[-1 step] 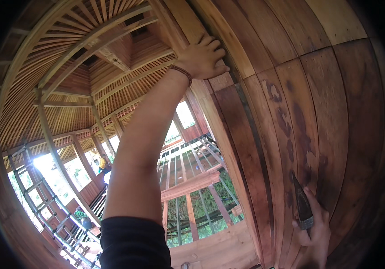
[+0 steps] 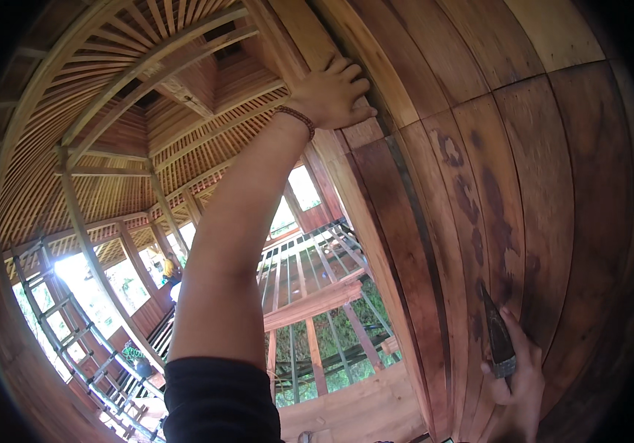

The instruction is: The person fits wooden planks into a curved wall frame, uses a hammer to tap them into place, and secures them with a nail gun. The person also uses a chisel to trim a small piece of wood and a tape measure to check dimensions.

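My left hand (image 2: 335, 96) is raised, fingers spread over the edge of a wooden post (image 2: 298, 37) beside the doorway, with a beaded bracelet on the wrist. It holds nothing. At lower right, my right hand (image 2: 523, 376) grips a dark, pointed metal tool (image 2: 498, 336) with a textured band at its lower end. The tool's tip rests on or very near the vertical plank wall (image 2: 531, 184), where several boards carry dark, blotchy stains (image 2: 468, 199).
An open wooden roof frame (image 2: 147, 74) spreads over the upper left. A metal ladder (image 2: 73, 325) stands at lower left, and a person in yellow (image 2: 170, 266) is far behind it. Through the opening are floor joists (image 2: 309, 258), a wooden beam (image 2: 313, 306) and greenery below.
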`<act>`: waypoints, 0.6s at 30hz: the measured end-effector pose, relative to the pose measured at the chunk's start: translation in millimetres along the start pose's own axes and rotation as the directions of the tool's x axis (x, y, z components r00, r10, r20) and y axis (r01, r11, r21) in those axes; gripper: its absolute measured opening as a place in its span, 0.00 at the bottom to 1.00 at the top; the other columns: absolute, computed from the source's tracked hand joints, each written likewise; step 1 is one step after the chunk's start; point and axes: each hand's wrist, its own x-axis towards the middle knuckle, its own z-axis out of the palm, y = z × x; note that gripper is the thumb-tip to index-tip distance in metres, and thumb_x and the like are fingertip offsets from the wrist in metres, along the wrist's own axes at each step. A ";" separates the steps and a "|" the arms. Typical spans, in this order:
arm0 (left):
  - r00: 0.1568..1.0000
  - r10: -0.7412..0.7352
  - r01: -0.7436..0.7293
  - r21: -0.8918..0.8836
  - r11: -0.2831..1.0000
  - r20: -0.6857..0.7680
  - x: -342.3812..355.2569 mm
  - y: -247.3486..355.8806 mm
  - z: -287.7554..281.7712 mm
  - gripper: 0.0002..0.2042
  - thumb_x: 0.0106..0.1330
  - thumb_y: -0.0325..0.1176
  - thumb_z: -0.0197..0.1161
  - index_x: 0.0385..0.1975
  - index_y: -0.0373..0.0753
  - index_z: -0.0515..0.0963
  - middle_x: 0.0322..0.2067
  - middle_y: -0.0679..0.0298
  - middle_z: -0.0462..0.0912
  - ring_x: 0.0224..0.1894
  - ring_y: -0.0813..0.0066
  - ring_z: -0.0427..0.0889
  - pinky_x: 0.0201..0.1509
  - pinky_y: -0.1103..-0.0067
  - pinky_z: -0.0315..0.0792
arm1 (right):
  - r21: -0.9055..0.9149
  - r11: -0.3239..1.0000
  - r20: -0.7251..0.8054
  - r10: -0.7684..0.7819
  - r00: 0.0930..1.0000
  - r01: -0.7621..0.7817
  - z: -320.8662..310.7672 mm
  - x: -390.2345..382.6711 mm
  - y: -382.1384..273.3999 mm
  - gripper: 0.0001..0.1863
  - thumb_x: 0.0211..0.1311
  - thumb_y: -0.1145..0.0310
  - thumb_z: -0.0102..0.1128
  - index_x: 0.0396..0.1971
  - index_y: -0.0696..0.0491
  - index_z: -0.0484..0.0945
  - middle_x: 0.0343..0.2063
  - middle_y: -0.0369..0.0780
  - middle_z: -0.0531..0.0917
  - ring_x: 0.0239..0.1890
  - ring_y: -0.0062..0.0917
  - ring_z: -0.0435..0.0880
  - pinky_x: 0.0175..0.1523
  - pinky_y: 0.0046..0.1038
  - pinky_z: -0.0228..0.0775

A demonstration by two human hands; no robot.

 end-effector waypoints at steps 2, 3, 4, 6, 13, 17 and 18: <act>1.000 0.010 -0.009 0.025 1.000 -0.024 3.0 -2.7 3.2 0.28 0.73 0.61 0.51 0.50 0.38 0.78 0.58 0.53 0.75 0.70 0.52 0.64 0.80 0.56 0.51 | -0.019 0.999 -0.010 -0.033 0.999 0.033 0.1 1.8 0.1 0.39 0.58 0.62 0.67 0.68 0.63 0.67 0.26 0.45 0.82 0.29 0.35 0.85 0.39 0.30 0.75; 1.000 0.008 -0.007 0.021 1.000 -0.017 3.5 -4.0 5.4 0.28 0.73 0.61 0.51 0.50 0.38 0.78 0.58 0.53 0.74 0.70 0.52 0.64 0.80 0.56 0.51 | -0.026 0.999 -0.009 -0.047 0.999 0.047 0.4 3.7 1.3 0.40 0.58 0.63 0.68 0.69 0.63 0.67 0.27 0.45 0.82 0.30 0.35 0.85 0.40 0.30 0.76; 1.000 0.006 -0.006 0.017 1.000 -0.011 3.5 -5.0 7.6 0.28 0.73 0.61 0.51 0.51 0.38 0.78 0.58 0.53 0.74 0.70 0.52 0.64 0.80 0.56 0.51 | -0.080 0.991 -0.016 -0.105 0.994 0.103 -0.3 5.4 2.2 0.40 0.57 0.63 0.68 0.69 0.63 0.67 0.28 0.46 0.82 0.30 0.35 0.85 0.40 0.30 0.76; 1.000 0.007 -0.006 0.012 1.000 -0.019 3.8 -6.3 11.5 0.28 0.73 0.60 0.52 0.51 0.38 0.78 0.58 0.53 0.74 0.70 0.51 0.64 0.79 0.56 0.52 | -0.136 0.976 -0.018 -0.172 0.985 0.168 -0.2 8.7 5.0 0.41 0.55 0.63 0.68 0.69 0.62 0.67 0.30 0.47 0.83 0.31 0.35 0.86 0.42 0.31 0.77; 0.986 0.018 -0.017 0.006 1.000 -0.164 3.6 -0.4 -7.8 0.26 0.71 0.57 0.57 0.53 0.39 0.78 0.58 0.51 0.75 0.68 0.50 0.67 0.74 0.58 0.59 | 0.073 0.985 -0.005 0.155 0.988 -0.154 1.0 -7.6 -0.2 0.41 0.56 0.60 0.69 0.68 0.62 0.69 0.40 0.50 0.86 0.32 0.31 0.85 0.42 0.28 0.77; 0.962 -0.148 0.120 -0.130 0.984 -0.228 -38.5 18.4 -33.2 0.29 0.59 0.45 0.68 0.57 0.35 0.75 0.57 0.45 0.76 0.64 0.50 0.73 0.66 0.63 0.69 | 0.178 0.956 -0.115 0.255 0.960 -0.232 9.9 -16.2 -2.2 0.43 0.60 0.52 0.69 0.70 0.63 0.66 0.39 0.44 0.85 0.31 0.23 0.80 0.38 0.22 0.71; 0.947 -0.184 0.124 -0.226 0.966 -0.265 -60.3 29.3 -38.6 0.25 0.60 0.41 0.69 0.53 0.33 0.75 0.53 0.45 0.76 0.61 0.52 0.74 0.62 0.64 0.70 | 0.149 0.969 -0.135 0.218 0.966 -0.198 12.5 -15.3 -1.5 0.44 0.62 0.51 0.68 0.70 0.64 0.65 0.36 0.43 0.83 0.31 0.22 0.78 0.37 0.22 0.70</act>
